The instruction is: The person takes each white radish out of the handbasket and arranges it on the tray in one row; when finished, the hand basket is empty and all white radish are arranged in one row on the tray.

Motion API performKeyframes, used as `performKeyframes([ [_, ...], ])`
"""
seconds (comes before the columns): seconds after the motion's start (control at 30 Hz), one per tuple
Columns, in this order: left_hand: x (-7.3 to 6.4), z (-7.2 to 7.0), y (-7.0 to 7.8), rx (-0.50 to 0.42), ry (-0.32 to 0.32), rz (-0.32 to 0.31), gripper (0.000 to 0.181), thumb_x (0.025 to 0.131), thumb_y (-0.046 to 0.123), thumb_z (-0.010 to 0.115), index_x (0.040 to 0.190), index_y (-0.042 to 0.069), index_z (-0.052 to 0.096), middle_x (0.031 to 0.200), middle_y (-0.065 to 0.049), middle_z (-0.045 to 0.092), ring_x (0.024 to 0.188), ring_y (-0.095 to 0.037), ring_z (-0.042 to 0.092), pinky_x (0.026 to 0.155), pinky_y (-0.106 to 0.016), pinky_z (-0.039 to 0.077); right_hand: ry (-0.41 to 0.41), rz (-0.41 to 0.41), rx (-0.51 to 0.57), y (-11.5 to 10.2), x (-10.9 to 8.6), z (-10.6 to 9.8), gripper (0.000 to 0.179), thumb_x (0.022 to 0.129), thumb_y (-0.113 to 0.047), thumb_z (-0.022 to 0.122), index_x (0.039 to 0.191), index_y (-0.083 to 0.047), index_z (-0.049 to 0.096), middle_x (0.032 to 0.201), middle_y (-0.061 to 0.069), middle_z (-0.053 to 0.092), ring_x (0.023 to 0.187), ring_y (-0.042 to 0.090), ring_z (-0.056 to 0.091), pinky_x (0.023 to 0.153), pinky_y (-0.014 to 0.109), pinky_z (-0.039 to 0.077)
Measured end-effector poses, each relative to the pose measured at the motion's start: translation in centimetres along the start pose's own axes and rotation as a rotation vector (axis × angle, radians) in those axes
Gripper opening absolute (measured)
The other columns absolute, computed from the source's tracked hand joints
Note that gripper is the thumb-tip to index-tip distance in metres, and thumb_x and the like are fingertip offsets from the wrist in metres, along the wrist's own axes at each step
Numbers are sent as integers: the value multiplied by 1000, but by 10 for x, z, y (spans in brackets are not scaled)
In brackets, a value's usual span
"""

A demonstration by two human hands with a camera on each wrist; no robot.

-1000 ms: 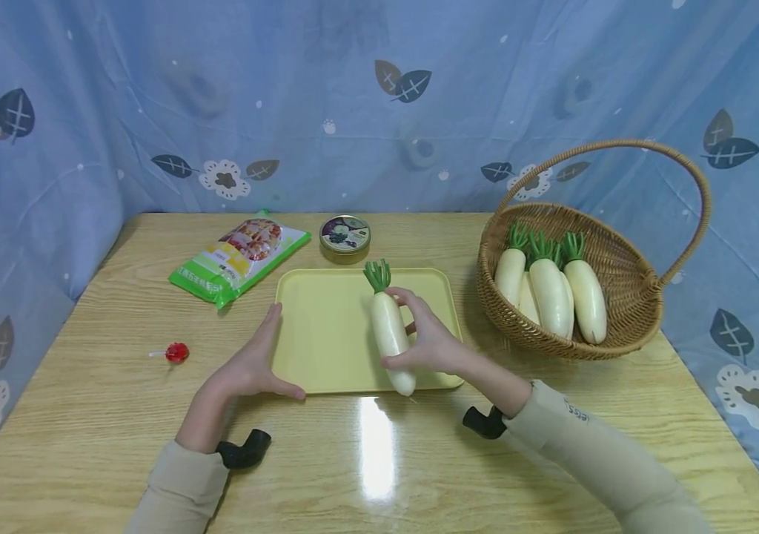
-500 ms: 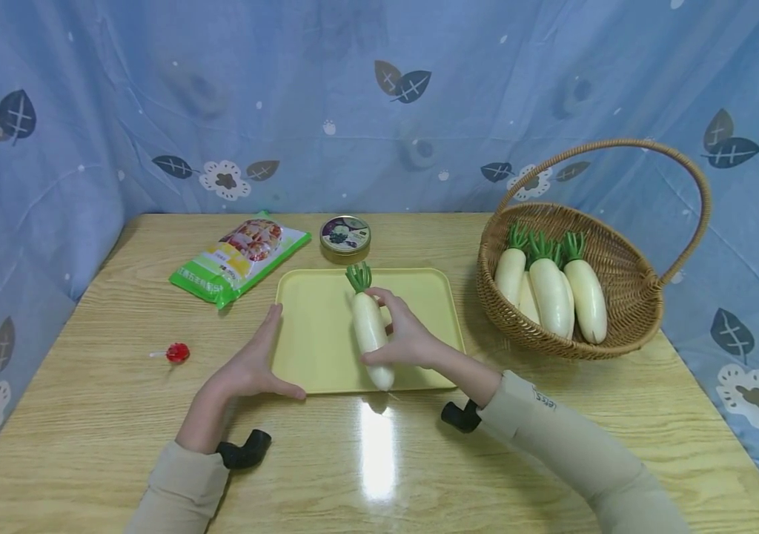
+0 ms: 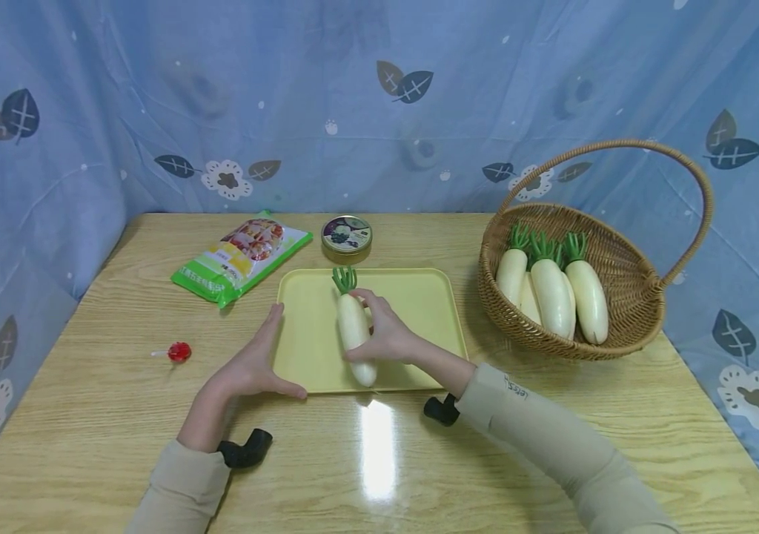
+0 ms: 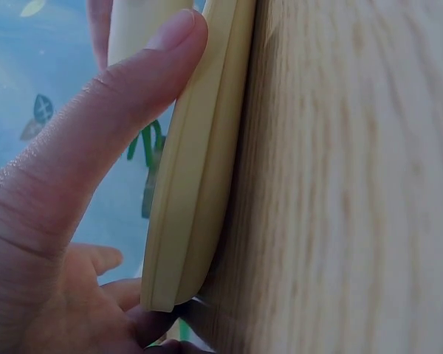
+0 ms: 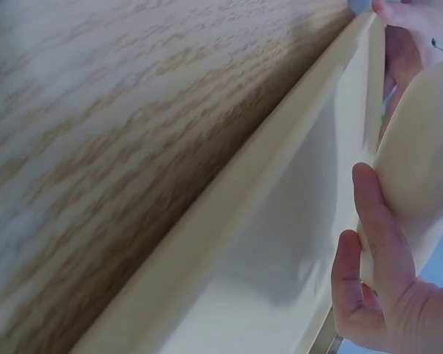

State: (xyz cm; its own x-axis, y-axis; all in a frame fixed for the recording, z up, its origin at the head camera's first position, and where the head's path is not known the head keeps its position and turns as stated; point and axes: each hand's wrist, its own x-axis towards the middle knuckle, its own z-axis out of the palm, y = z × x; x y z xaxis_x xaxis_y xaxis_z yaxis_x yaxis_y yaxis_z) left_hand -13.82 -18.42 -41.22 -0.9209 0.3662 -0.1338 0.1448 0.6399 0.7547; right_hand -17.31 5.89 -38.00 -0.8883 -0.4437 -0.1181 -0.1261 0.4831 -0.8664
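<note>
My right hand (image 3: 389,334) grips a white radish (image 3: 353,322) with a green leafy top, thumb on the near side and fingers round the right. Held lengthwise, leaves pointing away from me, the radish is close over the middle of a pale yellow tray (image 3: 419,304); its root tip reaches near the front rim. In the right wrist view, a shadow lies on the tray beneath the radish (image 5: 421,147). My left hand (image 3: 253,363) spreads round the tray's front left corner, straight fingers along the left edge. Its thumb (image 4: 125,96) lies against the front rim.
At the right stands a wicker basket (image 3: 633,297) with a tall handle, holding several more white radishes (image 3: 551,297). Behind the tray are a round tin (image 3: 347,236) and a green-edged food bag (image 3: 242,256). A red lollipop (image 3: 179,352) lies at the left.
My right hand has carried the radish leftward over the tray, from its right half to about the middle. The left hand has stayed at the tray's corner.
</note>
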Motion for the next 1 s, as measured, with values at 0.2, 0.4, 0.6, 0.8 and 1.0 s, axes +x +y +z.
performKeyframes([
  [0.2,1,-1,-1,5,-2,5,142,51,38,88,144,3,-13,149,-22,-13,136,-37,-5,107,-55,9,-12,5,-15,-1,7,8,98,58,-6,82,139,-16,29,126,19,35,97,29,50,75,37,50],
  [0.4,2,0,-1,9,6,16,142,51,38,88,144,2,-12,148,-24,-12,136,-38,-5,107,-55,9,-16,12,-45,-4,11,13,97,57,-10,83,139,-15,29,124,19,37,100,28,48,79,39,48],
  [0.6,2,1,-1,11,-2,8,141,52,39,88,144,4,-13,149,-22,-13,136,-37,-5,107,-54,9,-26,28,-68,-8,17,19,96,58,-12,83,138,-14,30,123,18,39,106,28,45,82,40,46],
  [0.8,3,1,-2,6,-10,4,142,51,40,88,144,5,-14,149,-21,-14,136,-36,-5,107,-54,10,-37,64,-97,-9,22,23,95,60,-15,83,139,-15,29,121,17,40,102,27,47,81,39,47],
  [1.0,3,1,-4,5,-10,0,142,51,40,88,144,5,-14,149,-22,-14,136,-37,-5,107,-55,9,-45,74,-114,-12,27,30,96,59,-18,84,139,-16,30,121,16,41,100,25,48,80,38,47],
])
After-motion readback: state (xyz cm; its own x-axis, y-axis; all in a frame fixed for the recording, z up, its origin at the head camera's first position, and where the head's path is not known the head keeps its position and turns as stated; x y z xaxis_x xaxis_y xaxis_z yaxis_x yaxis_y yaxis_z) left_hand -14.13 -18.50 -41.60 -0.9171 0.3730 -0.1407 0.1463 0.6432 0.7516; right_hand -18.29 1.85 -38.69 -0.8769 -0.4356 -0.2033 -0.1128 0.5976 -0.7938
